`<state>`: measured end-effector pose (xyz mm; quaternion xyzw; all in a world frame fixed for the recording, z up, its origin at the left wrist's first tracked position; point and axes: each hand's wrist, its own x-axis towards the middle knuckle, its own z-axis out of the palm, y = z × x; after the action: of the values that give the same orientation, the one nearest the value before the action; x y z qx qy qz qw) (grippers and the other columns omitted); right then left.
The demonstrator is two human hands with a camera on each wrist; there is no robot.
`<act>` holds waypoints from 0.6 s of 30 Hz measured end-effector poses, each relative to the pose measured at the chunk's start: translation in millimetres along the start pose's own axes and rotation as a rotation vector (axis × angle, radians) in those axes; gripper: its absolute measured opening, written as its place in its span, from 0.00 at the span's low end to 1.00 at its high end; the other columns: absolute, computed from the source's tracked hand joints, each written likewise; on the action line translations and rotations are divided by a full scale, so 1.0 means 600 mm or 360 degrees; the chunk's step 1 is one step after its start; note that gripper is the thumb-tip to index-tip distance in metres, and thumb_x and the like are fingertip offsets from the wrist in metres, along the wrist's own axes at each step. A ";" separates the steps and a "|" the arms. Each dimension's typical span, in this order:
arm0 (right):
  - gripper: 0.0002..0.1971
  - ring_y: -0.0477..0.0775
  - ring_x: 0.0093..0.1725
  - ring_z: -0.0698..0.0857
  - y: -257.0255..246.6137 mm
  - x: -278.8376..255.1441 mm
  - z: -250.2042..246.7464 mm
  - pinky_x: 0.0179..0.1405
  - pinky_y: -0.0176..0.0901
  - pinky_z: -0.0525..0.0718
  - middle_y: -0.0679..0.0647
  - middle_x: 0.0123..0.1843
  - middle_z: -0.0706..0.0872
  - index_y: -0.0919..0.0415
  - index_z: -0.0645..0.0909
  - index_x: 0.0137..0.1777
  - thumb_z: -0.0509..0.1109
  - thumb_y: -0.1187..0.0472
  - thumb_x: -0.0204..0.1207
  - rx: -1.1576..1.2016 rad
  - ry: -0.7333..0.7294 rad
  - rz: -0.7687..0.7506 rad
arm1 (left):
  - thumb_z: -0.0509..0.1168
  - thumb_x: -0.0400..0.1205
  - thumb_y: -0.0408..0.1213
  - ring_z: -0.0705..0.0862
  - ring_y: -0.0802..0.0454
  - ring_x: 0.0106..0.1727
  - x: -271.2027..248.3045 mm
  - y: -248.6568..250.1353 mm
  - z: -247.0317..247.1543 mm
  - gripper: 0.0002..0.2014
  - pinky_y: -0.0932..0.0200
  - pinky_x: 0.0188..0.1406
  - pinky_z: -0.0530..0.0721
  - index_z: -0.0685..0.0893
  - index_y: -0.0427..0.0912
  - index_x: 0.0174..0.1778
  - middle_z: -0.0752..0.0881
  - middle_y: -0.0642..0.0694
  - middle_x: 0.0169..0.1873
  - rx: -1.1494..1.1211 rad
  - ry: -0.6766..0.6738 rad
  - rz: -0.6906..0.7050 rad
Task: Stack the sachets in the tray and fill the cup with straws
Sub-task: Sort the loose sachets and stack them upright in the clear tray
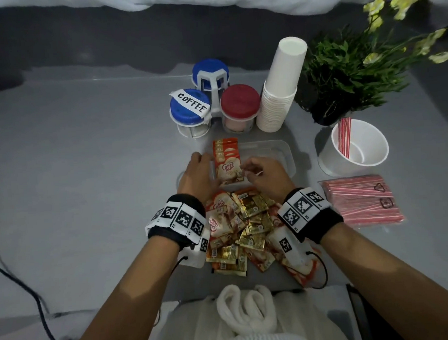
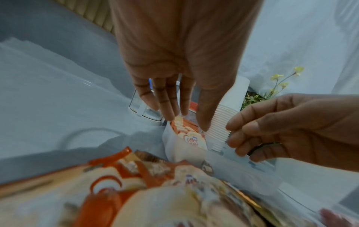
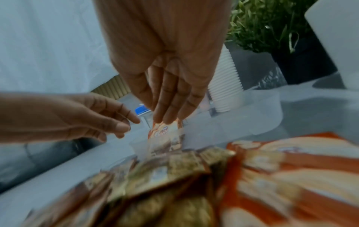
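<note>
A clear plastic tray (image 1: 276, 152) lies on the grey table. A stack of Coffee mate sachets (image 1: 228, 164) stands in its left part. My left hand (image 1: 204, 157) touches the stack's left side with straight fingers (image 2: 165, 106). My right hand (image 1: 246, 169) touches the top sachet's (image 3: 165, 133) right edge with its fingertips (image 3: 169, 113). I see nothing gripped in either hand. A pile of loose orange and gold sachets (image 1: 246, 225) lies under my wrists. At the right, a white cup (image 1: 327, 157) holds a few red-striped straws (image 1: 344, 136). A bag of straws (image 1: 360, 200) lies in front of it.
Behind the tray stand lidded jars in a white rack, one labelled COFFEE (image 1: 189, 107) and one with a red lid (image 1: 240, 102). A tall stack of paper cups (image 1: 281, 90) and a potted plant (image 1: 354, 69) stand at the back right. A black cable (image 1: 17, 281) runs at the left.
</note>
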<state>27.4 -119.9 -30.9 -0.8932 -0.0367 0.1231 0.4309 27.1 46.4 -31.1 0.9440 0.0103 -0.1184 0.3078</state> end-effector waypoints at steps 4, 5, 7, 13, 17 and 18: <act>0.11 0.57 0.54 0.85 0.010 -0.032 0.007 0.55 0.43 0.80 0.61 0.54 0.88 0.65 0.84 0.56 0.68 0.66 0.75 -0.0368 -0.0242 -0.0132 | 0.65 0.80 0.37 0.79 0.49 0.51 -0.026 0.000 0.013 0.12 0.61 0.47 0.75 0.81 0.38 0.58 0.78 0.43 0.52 0.0076 -0.0116 0.0128; 0.12 0.58 0.56 0.84 0.012 -0.039 0.008 0.57 0.45 0.79 0.60 0.56 0.87 0.64 0.84 0.58 0.68 0.65 0.75 -0.0470 -0.0291 -0.0157 | 0.64 0.80 0.37 0.79 0.49 0.51 -0.031 -0.002 0.017 0.11 0.61 0.47 0.75 0.82 0.39 0.57 0.79 0.42 0.52 0.0103 -0.0155 0.0153; 0.16 0.59 0.60 0.82 0.017 -0.048 0.014 0.61 0.50 0.79 0.58 0.60 0.86 0.61 0.82 0.61 0.69 0.63 0.73 -0.0636 -0.0390 -0.0242 | 0.63 0.80 0.37 0.80 0.45 0.56 -0.038 -0.008 0.026 0.12 0.56 0.54 0.78 0.83 0.40 0.59 0.81 0.40 0.55 0.0184 -0.0271 0.0210; 0.30 0.58 0.72 0.74 0.030 -0.069 0.024 0.73 0.49 0.70 0.56 0.72 0.77 0.57 0.71 0.74 0.72 0.59 0.70 -0.0840 -0.0506 -0.0298 | 0.66 0.78 0.42 0.65 0.43 0.73 -0.054 -0.017 0.037 0.24 0.43 0.72 0.68 0.73 0.48 0.72 0.71 0.43 0.71 0.0423 -0.0501 0.0176; 0.29 0.58 0.75 0.69 0.028 -0.076 0.033 0.75 0.48 0.67 0.57 0.75 0.74 0.59 0.68 0.76 0.67 0.65 0.74 -0.0832 -0.0511 -0.0234 | 0.66 0.79 0.42 0.62 0.44 0.75 -0.062 -0.024 0.042 0.26 0.44 0.71 0.67 0.71 0.48 0.74 0.69 0.43 0.72 0.0383 -0.0475 0.0166; 0.28 0.58 0.75 0.69 0.030 -0.076 0.036 0.75 0.48 0.67 0.58 0.75 0.74 0.60 0.68 0.76 0.64 0.69 0.74 -0.0811 -0.0478 -0.0240 | 0.66 0.79 0.41 0.63 0.44 0.74 -0.062 -0.025 0.043 0.26 0.45 0.71 0.67 0.71 0.48 0.74 0.69 0.43 0.72 0.0369 -0.0468 0.0165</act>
<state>-22.9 -122.5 -49.0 -0.9391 -0.1960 0.2083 0.1906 -16.3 45.5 -51.4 0.9449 -0.0971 -0.2394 0.2009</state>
